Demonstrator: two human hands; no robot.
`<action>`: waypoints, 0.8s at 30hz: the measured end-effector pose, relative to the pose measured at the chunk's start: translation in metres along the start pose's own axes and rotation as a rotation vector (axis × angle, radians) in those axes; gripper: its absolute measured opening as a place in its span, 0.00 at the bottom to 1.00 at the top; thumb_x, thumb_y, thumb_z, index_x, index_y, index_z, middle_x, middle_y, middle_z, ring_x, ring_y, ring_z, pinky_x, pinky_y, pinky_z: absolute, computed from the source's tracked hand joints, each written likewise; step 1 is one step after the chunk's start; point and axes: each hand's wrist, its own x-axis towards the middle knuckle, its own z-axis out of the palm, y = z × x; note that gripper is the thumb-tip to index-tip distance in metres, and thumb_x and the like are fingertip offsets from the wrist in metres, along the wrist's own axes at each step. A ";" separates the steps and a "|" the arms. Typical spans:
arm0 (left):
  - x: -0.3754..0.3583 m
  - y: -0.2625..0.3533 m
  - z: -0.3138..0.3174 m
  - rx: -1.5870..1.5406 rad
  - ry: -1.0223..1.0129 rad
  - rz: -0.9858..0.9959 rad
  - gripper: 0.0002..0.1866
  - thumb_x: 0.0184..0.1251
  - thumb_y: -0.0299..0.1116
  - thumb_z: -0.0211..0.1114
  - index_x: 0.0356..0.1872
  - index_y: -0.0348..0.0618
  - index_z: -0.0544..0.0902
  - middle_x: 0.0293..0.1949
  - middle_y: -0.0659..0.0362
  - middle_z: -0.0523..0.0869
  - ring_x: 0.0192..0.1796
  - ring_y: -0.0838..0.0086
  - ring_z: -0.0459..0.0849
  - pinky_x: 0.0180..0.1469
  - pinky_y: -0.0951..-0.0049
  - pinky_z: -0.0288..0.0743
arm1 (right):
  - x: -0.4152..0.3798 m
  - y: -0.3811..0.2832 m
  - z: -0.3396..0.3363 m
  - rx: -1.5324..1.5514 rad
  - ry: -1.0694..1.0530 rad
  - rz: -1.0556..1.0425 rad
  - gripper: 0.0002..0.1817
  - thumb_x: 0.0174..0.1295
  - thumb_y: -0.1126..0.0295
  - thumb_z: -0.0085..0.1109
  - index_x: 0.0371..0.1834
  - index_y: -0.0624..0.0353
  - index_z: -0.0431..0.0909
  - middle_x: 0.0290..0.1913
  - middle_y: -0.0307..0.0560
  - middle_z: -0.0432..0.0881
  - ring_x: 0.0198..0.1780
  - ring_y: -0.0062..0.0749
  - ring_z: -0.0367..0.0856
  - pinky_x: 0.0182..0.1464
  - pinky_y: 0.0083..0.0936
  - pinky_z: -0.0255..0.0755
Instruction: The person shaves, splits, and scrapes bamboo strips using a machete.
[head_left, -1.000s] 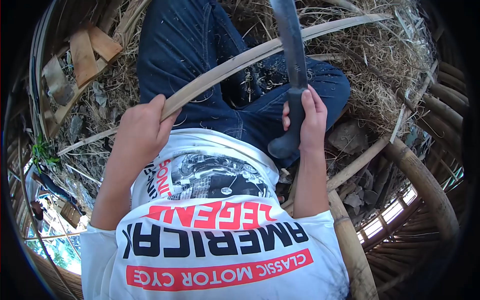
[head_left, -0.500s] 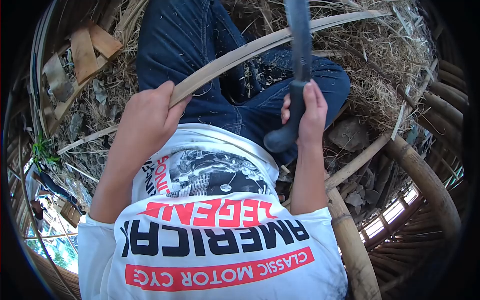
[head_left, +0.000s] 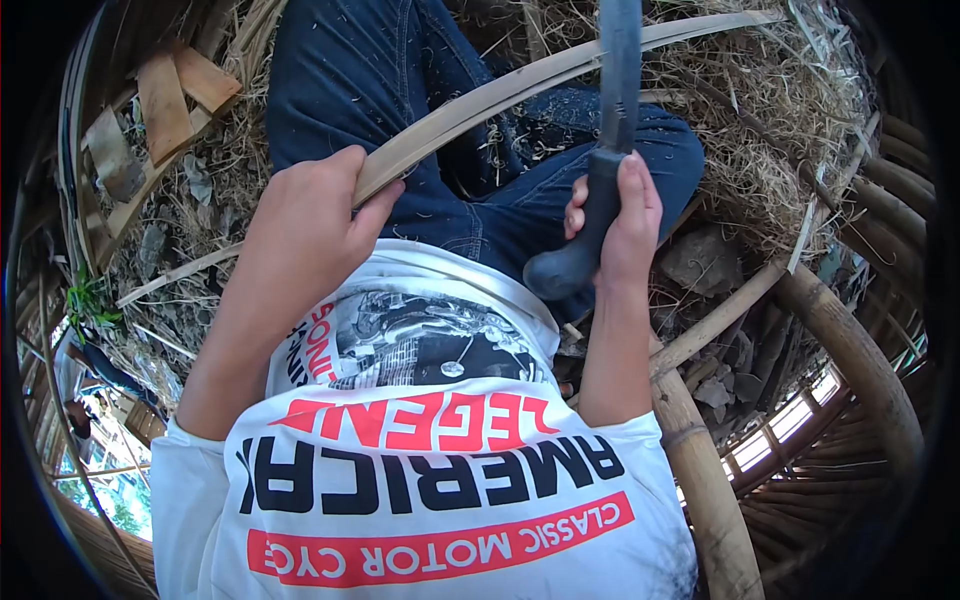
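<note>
My left hand is closed around the near end of a long split bamboo strip. The strip curves away over my jeans toward the upper right. In my right hand is the black handle of a machete, its fingers wrapped round the grip. The blade points up and away and crosses over the strip in this view; its tip is cut off by the top edge. Pale shavings dot my jeans below the strip.
Dry shavings are heaped at the right. Flat wood pieces lie at the upper left. Bamboo poles stand close on my right, with stones beside them. Further off at the left edge, part of another person shows.
The machete has shifted slightly right and its blade, blurred before, now shows sharply. My left hand has moved a little to the right and up, still gripping the strip.
</note>
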 end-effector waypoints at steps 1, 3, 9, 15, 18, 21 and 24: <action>0.000 -0.004 0.000 0.007 0.005 -0.010 0.16 0.68 0.37 0.67 0.29 0.32 0.76 0.20 0.43 0.76 0.24 0.46 0.77 0.29 0.57 0.67 | -0.004 0.001 0.001 -0.057 -0.024 0.012 0.17 0.77 0.58 0.51 0.46 0.64 0.76 0.24 0.47 0.80 0.18 0.24 0.76 0.19 0.20 0.70; 0.005 -0.002 0.002 0.005 0.010 -0.004 0.16 0.68 0.37 0.67 0.30 0.32 0.77 0.20 0.43 0.76 0.24 0.46 0.77 0.28 0.57 0.67 | -0.004 -0.003 -0.005 -0.159 -0.038 0.005 0.17 0.77 0.58 0.50 0.45 0.63 0.76 0.24 0.47 0.79 0.18 0.24 0.76 0.19 0.20 0.70; 0.006 0.007 0.001 -0.030 0.035 -0.003 0.16 0.68 0.37 0.67 0.29 0.32 0.77 0.19 0.42 0.76 0.24 0.47 0.77 0.28 0.57 0.66 | -0.006 -0.001 0.000 -0.066 -0.029 0.000 0.17 0.77 0.58 0.51 0.46 0.64 0.76 0.25 0.48 0.79 0.18 0.25 0.76 0.19 0.20 0.71; 0.006 0.012 0.007 -0.048 0.028 0.029 0.15 0.68 0.36 0.67 0.30 0.32 0.77 0.20 0.42 0.76 0.23 0.47 0.76 0.27 0.59 0.66 | -0.001 -0.002 0.000 0.013 0.010 -0.005 0.17 0.76 0.58 0.53 0.48 0.64 0.76 0.26 0.48 0.80 0.19 0.24 0.76 0.19 0.20 0.71; 0.007 0.007 0.005 -0.066 -0.012 -0.017 0.14 0.68 0.35 0.66 0.31 0.32 0.78 0.21 0.42 0.77 0.24 0.47 0.76 0.28 0.59 0.66 | -0.011 0.001 -0.001 -0.124 -0.056 0.017 0.17 0.77 0.57 0.51 0.44 0.63 0.75 0.25 0.48 0.80 0.18 0.25 0.76 0.19 0.21 0.71; 0.007 0.010 0.009 -0.117 -0.024 -0.002 0.13 0.69 0.34 0.65 0.32 0.32 0.78 0.21 0.42 0.77 0.24 0.47 0.77 0.28 0.59 0.67 | -0.002 -0.002 -0.007 -0.046 -0.037 0.008 0.17 0.76 0.58 0.52 0.46 0.64 0.75 0.25 0.48 0.80 0.18 0.25 0.76 0.19 0.21 0.71; 0.010 0.010 0.008 -0.085 0.000 0.023 0.13 0.70 0.33 0.64 0.33 0.31 0.79 0.21 0.42 0.77 0.24 0.47 0.77 0.28 0.60 0.67 | -0.006 0.004 0.002 0.086 -0.027 0.010 0.17 0.76 0.59 0.53 0.48 0.65 0.76 0.25 0.48 0.80 0.18 0.25 0.76 0.20 0.20 0.71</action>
